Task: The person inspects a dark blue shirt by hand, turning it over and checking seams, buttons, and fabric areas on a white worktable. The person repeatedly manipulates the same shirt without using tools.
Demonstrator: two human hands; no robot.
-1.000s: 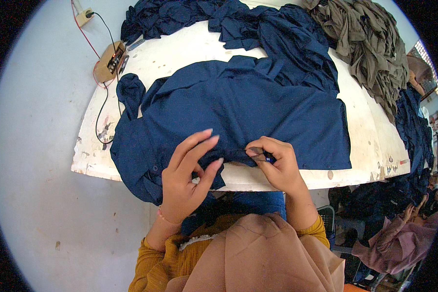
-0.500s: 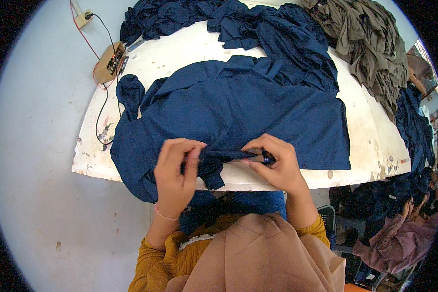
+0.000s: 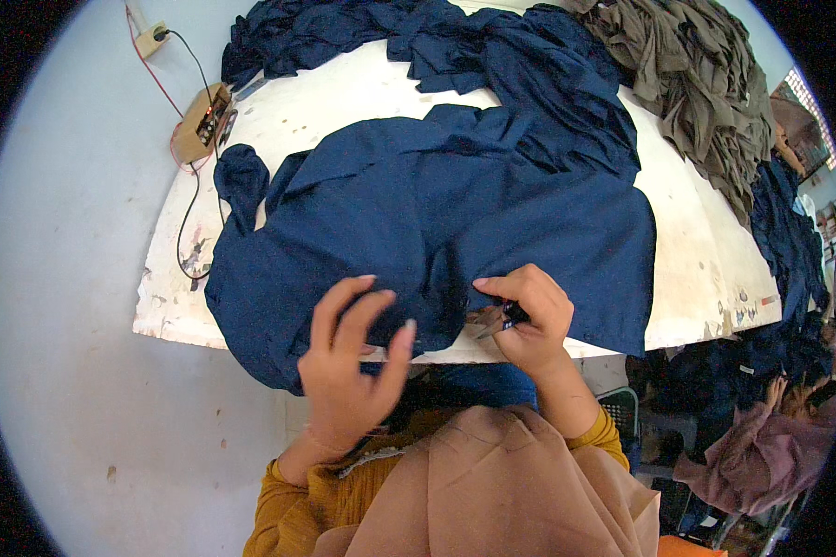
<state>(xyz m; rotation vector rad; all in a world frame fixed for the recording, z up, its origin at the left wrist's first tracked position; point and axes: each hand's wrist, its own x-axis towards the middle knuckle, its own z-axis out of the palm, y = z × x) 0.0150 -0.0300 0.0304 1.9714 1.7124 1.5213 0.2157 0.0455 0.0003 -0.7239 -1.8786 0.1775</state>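
The big navy-blue woven cloth garment point(image 3: 455, 223) lies spread over the worn white desk point(image 3: 706, 269), its near hem hanging off the edge toward the person, right under both grips. It looks soft and light, the sort of limp fabric that will slump and slide unless pinched at a seam or hem, and the firmest place to take it is the doubled edge just ahead of the right grip. The left hand point(image 3: 351, 367) is raised above the hem, palm turned down, fingers spread and loosely curled, closed on nothing that I can see, only brushing the cloth below it. The right hand point(image 3: 528, 320) is bent at the wrist with its fingers curled tight around a small dark tool point(image 3: 514, 314), thumb pressing a fold of the navy fabric beside it. Far beyond both grips sit a heap of olive-grey garments point(image 3: 697, 74) and a small tan wired box point(image 3: 202, 135).
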